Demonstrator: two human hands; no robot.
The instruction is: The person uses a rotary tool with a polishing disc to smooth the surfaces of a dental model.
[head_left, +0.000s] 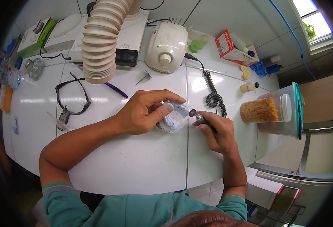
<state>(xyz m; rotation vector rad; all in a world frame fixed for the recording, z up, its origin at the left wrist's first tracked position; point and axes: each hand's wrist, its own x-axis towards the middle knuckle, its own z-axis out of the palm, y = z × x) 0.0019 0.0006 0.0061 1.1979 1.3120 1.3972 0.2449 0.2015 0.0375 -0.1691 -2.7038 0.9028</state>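
Note:
My left hand [143, 110] is closed on a pale blue dental model [171, 120], thumb and fingers gripping its left side above the white table. A row of moulded teeth shows on it, and white dust or crumbs lie about its base. In my right hand [219, 130] is a rotary handpiece [201, 120], held like a pen. A small dark cutting disc [192, 112] sits at its tip, close to the model's right edge; I cannot tell whether they touch. My left fingers hide part of the model.
A white suction hose [100, 45] hangs over the table's back left. Behind the model stands a cream control box [168, 47], with a coiled black cord [212, 90] to its right. Dark glasses [87, 108] lie left; a jar of orange granules [263, 109] lies right.

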